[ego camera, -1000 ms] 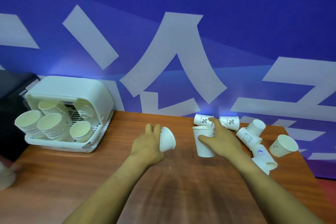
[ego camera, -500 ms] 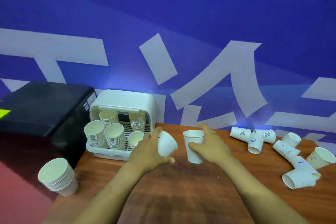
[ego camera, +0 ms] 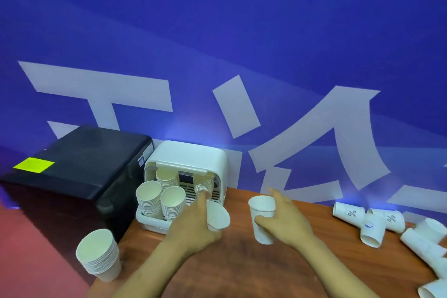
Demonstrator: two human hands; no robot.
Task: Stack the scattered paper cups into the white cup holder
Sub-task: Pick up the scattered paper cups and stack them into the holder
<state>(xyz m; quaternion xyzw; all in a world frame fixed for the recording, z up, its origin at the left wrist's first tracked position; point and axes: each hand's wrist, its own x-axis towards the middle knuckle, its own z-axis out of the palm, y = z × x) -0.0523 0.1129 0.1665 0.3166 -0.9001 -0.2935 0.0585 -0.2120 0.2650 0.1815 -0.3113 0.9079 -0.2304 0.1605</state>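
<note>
My left hand grips a white paper cup tilted on its side, just in front of the white cup holder. Inside the holder lean several stacks of cups. My right hand holds a second paper cup upright, a little above the wooden table. Scattered paper cups lie on their sides at the table's right, some printed with a percent sign.
A black box with a yellow sticker stands left of the holder. A separate stack of cups sits at the table's front left corner. A blue wall with large white characters runs behind the table.
Both hands have carried their cups leftward toward the holder. The left hand's cup has come right up to the holder's front. The view has swung left, bringing the black box into sight.
</note>
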